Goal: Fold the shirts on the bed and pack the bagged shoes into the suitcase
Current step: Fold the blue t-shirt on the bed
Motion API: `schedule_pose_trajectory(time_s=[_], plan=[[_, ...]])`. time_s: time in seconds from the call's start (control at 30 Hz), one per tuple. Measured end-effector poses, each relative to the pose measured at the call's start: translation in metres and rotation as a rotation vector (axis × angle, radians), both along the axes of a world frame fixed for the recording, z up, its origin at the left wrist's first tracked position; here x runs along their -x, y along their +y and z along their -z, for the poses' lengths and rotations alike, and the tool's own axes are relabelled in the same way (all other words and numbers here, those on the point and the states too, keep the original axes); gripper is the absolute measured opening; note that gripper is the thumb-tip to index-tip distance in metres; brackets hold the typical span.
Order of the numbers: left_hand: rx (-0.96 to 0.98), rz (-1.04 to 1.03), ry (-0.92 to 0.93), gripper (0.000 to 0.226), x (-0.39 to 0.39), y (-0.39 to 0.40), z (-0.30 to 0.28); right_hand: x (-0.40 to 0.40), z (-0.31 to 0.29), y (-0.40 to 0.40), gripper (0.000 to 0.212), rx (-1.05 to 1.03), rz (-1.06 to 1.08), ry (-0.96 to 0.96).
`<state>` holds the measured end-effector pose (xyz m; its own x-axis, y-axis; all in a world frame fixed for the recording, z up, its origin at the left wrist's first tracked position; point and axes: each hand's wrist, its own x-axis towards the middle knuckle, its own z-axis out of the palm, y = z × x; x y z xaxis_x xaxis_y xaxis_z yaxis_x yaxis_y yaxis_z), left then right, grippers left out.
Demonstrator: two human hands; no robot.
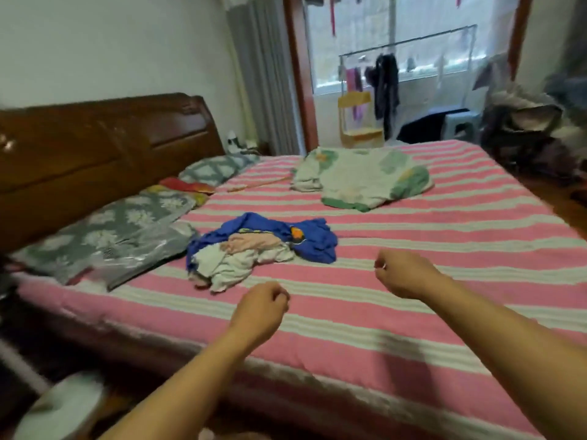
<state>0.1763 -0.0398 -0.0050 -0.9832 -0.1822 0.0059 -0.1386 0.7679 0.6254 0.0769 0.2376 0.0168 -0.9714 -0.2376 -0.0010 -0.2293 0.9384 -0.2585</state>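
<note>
A crumpled heap of shirts lies on the pink-and-white striped bed: a blue shirt with an orange print, a pale pink one and a white one tangled together. My left hand hovers over the bed just in front of the heap, fingers curled, holding nothing. My right hand hangs to the right of the heap, also curled and empty, with a ring showing. No suitcase or bagged shoes are in view.
A folded floral quilt lies further back on the bed. Grey patterned pillows line the wooden headboard on the left. A clothes rack stands by the window. Piled clothes sit at the right.
</note>
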Motion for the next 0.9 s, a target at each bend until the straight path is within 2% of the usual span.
schedule_pose_trajectory(time_s=[0.13,0.23,0.3,0.37,0.4,0.47,0.53,0.63,0.7,0.83,0.9], plan=[[0.052,-0.161,-0.046,0.020,0.008,-0.103,0.040,0.056,0.034,-0.113,0.023,-0.196,-0.190,-0.013],[0.116,-0.159,-0.116,0.019,0.040,-0.138,0.082,0.097,0.075,-0.162,0.013,-0.234,-0.238,-0.047],[0.148,-0.090,-0.192,0.034,0.071,-0.148,0.106,0.129,0.103,-0.176,0.015,-0.279,-0.241,-0.082],[0.247,0.068,-0.299,0.044,0.106,-0.146,0.125,0.163,0.123,-0.182,0.029,-0.293,-0.238,-0.093],[0.339,0.148,-0.363,0.042,0.123,-0.143,0.132,0.178,0.131,-0.184,0.034,-0.297,-0.239,-0.095],[0.551,0.253,-0.478,0.030,0.150,-0.132,0.133,0.204,0.142,-0.186,0.036,-0.345,-0.280,-0.098],[0.660,0.297,-0.568,0.030,0.169,-0.126,0.133,0.226,0.157,-0.182,0.034,-0.407,-0.291,-0.107],[0.720,0.300,-0.636,0.041,0.184,-0.128,0.137,0.252,0.179,-0.173,0.038,-0.393,-0.211,-0.135],[0.725,0.290,-0.630,0.041,0.187,-0.130,0.138,0.257,0.182,-0.170,0.041,-0.354,-0.197,-0.124],[0.759,0.291,-0.651,0.050,0.177,-0.126,0.136,0.236,0.173,-0.144,0.024,-0.204,-0.295,0.123],[0.730,0.253,-0.656,0.059,0.160,-0.120,0.137,0.214,0.164,-0.120,0.023,-0.104,-0.298,0.115]])
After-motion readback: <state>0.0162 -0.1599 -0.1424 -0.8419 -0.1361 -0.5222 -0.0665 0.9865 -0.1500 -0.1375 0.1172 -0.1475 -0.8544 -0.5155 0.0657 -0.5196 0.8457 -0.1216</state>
